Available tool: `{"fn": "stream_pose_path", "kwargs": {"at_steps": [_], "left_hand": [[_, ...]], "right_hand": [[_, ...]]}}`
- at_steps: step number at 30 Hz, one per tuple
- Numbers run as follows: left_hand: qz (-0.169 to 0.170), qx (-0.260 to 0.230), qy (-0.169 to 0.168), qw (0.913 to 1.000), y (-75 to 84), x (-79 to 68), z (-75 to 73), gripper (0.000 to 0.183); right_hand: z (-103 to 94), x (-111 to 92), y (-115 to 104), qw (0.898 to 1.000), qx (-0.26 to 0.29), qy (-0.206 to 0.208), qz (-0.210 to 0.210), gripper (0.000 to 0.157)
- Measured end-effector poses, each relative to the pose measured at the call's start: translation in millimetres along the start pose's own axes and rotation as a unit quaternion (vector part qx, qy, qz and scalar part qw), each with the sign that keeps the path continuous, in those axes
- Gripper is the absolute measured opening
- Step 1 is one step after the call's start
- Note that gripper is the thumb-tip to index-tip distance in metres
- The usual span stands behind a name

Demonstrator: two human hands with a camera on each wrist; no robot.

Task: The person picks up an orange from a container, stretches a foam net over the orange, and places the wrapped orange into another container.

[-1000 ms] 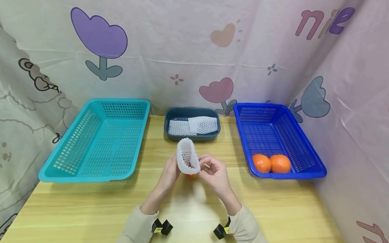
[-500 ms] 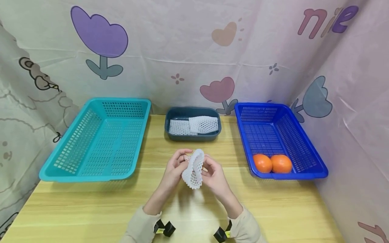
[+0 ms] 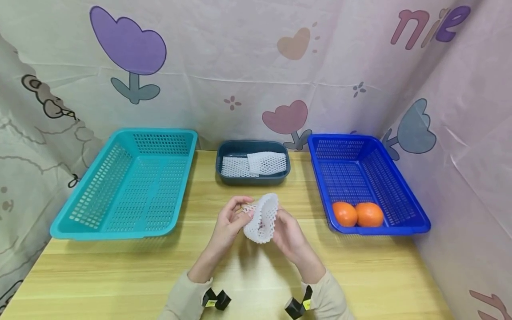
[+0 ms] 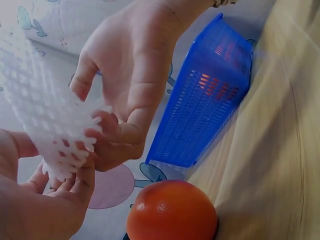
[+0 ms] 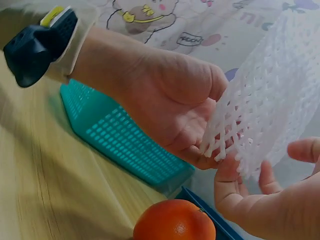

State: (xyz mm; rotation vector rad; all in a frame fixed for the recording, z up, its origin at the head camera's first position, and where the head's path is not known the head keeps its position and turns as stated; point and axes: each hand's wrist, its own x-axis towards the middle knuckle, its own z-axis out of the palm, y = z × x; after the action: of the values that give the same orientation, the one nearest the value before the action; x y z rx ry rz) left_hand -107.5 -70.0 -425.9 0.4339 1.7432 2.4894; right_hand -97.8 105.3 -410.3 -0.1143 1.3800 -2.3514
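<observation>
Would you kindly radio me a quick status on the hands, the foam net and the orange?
Left hand and right hand both on the foam net. Net's mouth open. Orange on the table, below the hands. Nothing seen blocking.

A pale printed cloth is hanging along the top and both sides of the frame. A purple tulip is showing at upper left, letters at upper right. A wood-grain counter is spanning the bottom, light glowing at lower middle.
</observation>
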Motion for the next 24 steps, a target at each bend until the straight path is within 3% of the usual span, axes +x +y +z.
{"fn": "stream_pose_path", "kwargs": {"at_steps": [8,13,20,24], "left_hand": [[0.005,-0.020,-0.004,0.9998,1.4,0.1,2.5,0.029],[0.005,-0.041,-0.002,0.9991,3.8,0.2,4.3,0.027],[-0.050,-0.036,-0.007,0.9981,7.7,-0.5,1.7,0.028],[-0.090,-0.035,-0.046,0.9942,5.7,-1.9,-2.9,0.025]], "right_hand": [[-7.1,0.7,-1.1,0.997,0.016,-0.079,0.008,0.026],[-8.1,1.3,-1.9,0.997,0.011,-0.075,0.028,0.023],[-10.2,3.2,-3.7,0.997,0.031,-0.075,0.004,0.028],[-11.4,3.2,-5.6,0.993,0.073,-0.093,-0.016,0.028]]}}
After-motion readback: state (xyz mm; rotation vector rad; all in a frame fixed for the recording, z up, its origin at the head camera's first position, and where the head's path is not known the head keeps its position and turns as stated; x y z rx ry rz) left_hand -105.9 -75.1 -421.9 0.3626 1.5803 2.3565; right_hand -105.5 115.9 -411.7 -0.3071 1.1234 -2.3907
